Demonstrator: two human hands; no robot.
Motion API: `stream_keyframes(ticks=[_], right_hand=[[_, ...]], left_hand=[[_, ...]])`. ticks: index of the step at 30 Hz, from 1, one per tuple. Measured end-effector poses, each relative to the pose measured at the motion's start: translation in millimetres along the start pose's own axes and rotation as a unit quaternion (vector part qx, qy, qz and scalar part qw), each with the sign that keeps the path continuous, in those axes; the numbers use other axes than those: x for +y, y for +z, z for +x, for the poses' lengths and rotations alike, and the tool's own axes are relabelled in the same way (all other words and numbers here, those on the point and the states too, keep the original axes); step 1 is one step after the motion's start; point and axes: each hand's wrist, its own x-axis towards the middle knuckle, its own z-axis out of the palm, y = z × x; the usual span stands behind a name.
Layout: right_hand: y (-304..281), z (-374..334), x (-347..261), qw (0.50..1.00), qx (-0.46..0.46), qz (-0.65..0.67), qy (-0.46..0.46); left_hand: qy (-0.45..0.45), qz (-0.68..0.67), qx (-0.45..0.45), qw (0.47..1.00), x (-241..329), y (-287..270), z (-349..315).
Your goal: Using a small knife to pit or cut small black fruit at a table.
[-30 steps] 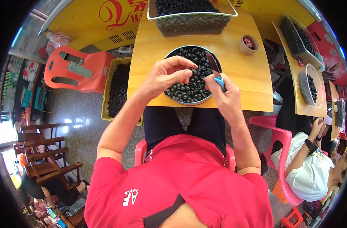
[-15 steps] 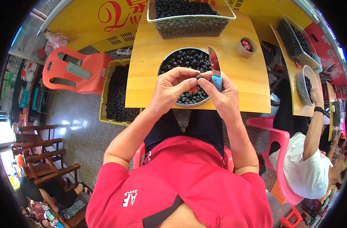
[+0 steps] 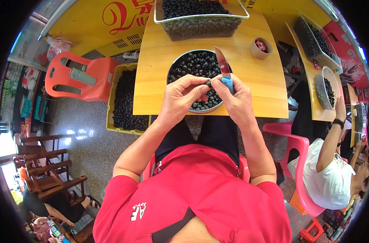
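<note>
Over the near side of a round metal bowl (image 3: 168,75), my two hands meet at the fingertips. Between thumb and forefinger, my left hand (image 3: 178,97) pinches a small dark round piece (image 3: 208,83), fruit-like in look. My right hand (image 3: 238,101) grips a knife (image 3: 227,84) by its blue handle, blade pointing up and away from me. The right thumb also touches the piece. Many black round pieces (image 3: 194,67) fill the bowl, several showing a pale or hollow end. Something reddish shows beneath my left fingers, partly hidden.
A large clear tub (image 3: 200,28) of dark pieces stands at the table's far edge. Right of the bowl is a small round cup (image 3: 261,48) with red contents. A yellow crate (image 3: 111,103) and an orange chair (image 3: 99,77) stand left. A co-worker (image 3: 330,170) sits right.
The knife blade has tilted further left and sits slightly lower. Both hands remain at the piece with small finger shifts. The co-worker's hand has moved off their bowl.
</note>
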Motion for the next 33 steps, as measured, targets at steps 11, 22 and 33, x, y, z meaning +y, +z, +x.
stream_keyframes(ticks=[11, 22, 33], right_hand=[[-2, -3, -5, 0.908, 0.015, -0.333, -0.253], [-4, -1, -1, 0.876, 0.015, -0.397, -0.273], [4, -3, -12, 0.974, 0.001, -0.181, -0.138]], left_hand=[[0.017, -0.065, 0.014, 0.998, -7, -4, -1], [0.054, -0.044, -0.012, 0.997, -2, -4, -3], [0.069, -0.033, 0.004, 0.997, -2, -7, -8]])
